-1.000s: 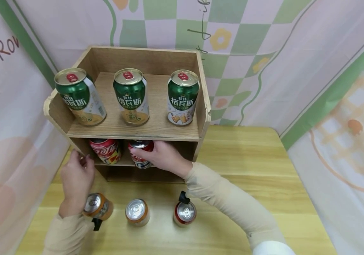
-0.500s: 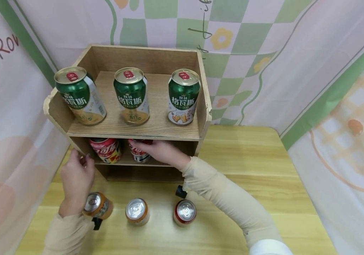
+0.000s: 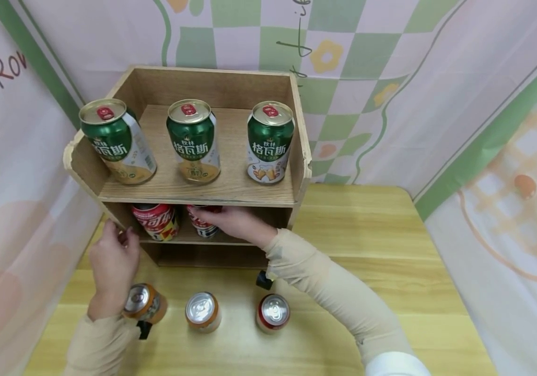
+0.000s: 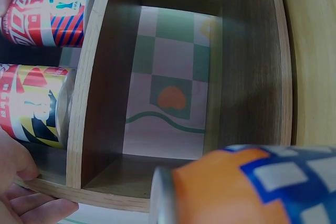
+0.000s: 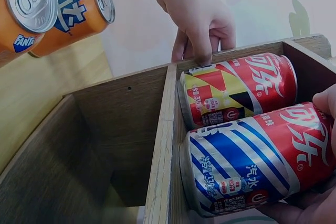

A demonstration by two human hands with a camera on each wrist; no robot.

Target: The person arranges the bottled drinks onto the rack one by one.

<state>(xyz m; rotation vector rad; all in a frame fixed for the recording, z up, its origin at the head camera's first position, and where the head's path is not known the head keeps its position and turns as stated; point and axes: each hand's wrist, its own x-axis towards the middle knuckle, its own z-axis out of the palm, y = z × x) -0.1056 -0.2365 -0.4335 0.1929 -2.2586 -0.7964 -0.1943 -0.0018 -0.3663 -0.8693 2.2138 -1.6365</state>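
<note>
In the middle bay of the wooden shelf [image 3: 245, 194]: the red-and-blue striped can [image 5: 239, 166], upright. Dial centred on this can, cloth wall [image 3: 249, 31] at twelve. Right hand [image 3: 240, 222] comes in from three o'clock, grasping the can round its upper part, thumb across the front. The can's base sits just behind the board's front lip, at six; whether the board bears its full weight, I cannot tell.

At nine o'clock, the red-and-yellow can [image 3: 157, 223] stands near, a narrow gap between the two. On the far side, a dark gap runs from the right hand to the right side panel [image 3: 299, 156].

Between eight and nine, the left hand [image 3: 113, 258] pinches the edge of the left side panel [image 3: 82, 162], just beside the red-and-yellow can.

Lower bay: checked cloth shows through its back. Top board: three green cans [image 3: 193, 143], from ten round to one-thirty, wood showing between them.

On the table [image 3: 353, 224], in front of the shelf: two orange cans [image 3: 202, 313] at six and seven, a red-rimmed can [image 3: 273, 313] near five, spaced apart. Tabletop stretches wide from three to four.
</note>
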